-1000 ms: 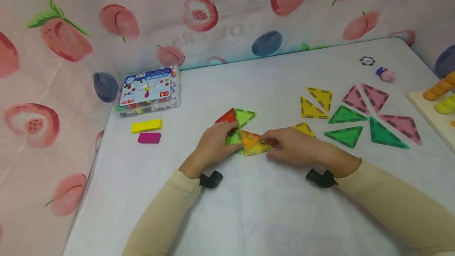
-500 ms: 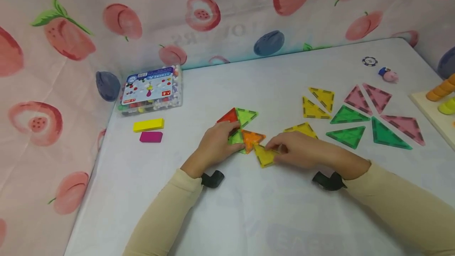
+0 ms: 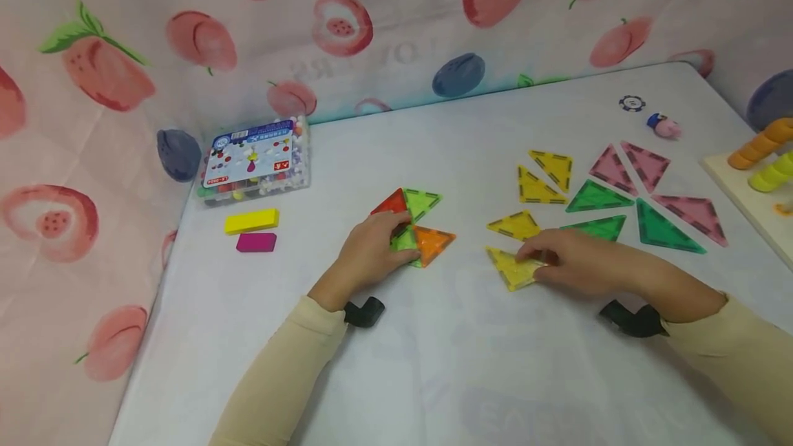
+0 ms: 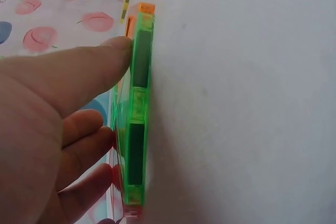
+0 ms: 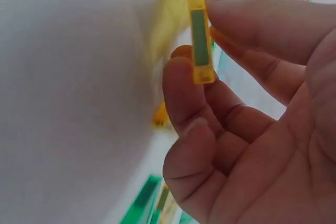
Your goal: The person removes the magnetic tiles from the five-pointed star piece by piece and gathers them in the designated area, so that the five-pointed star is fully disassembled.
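Note:
My right hand (image 3: 582, 263) pinches a yellow translucent triangle magnetic tile (image 3: 509, 268) between thumb and fingers; the right wrist view shows this tile (image 5: 200, 38) edge-on, tilted off the tabletop. My left hand (image 3: 365, 246) rests over a small group of joined triangle tiles, its thumb (image 4: 102, 64) touching a light green one seen edge-on. In this group are a red tile (image 3: 389, 201), an upper light green tile (image 3: 421, 203), a lower light green tile (image 3: 404, 239) partly under the hand, and an orange tile (image 3: 434, 245) pointing right.
Another yellow tile (image 3: 515, 224) lies just behind the right hand, with more yellow (image 3: 537, 189), green (image 3: 597, 196) and pink (image 3: 690, 214) triangles farther right. A bead box (image 3: 254, 160), yellow block (image 3: 250, 221) and magenta block (image 3: 256, 243) sit left. A wooden board (image 3: 758, 208) stands at right.
My right hand has drawn the yellow tile away from the orange one, to the right, near the other yellow tiles. The left hand has stayed on its group.

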{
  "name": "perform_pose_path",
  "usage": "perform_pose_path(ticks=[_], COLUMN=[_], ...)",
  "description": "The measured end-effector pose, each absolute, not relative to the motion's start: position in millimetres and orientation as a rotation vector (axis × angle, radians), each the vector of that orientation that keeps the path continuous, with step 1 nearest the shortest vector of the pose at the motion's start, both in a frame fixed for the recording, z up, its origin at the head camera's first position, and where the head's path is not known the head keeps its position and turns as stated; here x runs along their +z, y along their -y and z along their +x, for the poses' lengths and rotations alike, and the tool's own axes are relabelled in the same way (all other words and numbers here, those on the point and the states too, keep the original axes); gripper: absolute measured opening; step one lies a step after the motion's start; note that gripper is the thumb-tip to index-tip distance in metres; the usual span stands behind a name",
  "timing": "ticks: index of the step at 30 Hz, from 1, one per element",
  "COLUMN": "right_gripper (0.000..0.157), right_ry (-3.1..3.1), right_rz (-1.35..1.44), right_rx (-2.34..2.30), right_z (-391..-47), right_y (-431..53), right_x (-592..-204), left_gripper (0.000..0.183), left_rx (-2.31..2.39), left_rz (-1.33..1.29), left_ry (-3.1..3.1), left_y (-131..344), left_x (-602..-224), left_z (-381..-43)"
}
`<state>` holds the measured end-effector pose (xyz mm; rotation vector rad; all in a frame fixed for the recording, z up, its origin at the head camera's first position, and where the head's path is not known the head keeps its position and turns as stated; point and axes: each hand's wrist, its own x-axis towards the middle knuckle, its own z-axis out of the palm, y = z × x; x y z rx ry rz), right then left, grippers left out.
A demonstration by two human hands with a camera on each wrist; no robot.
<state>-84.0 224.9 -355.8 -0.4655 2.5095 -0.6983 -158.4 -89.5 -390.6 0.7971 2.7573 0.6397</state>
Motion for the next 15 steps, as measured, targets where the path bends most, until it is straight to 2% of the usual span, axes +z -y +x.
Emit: perform_pose_path(ticks=[7, 15], right_gripper=[0.025, 0.043], right_ry=[-2.658, -2.757], right_rz=[-0.358, -0.341], right_rx=[-0.584, -0.589], right_z=[-84, -111], right_y=[-244, -238], right_x=[-336, -320], left_gripper=[0.059, 0.06], left_rx=[0.648, 0.756], left_rz=[0.799, 0.837], left_ry=[-2.773, -2.68], left_y=[91, 96], left_x=[-392, -394], left_z=[-156, -162])
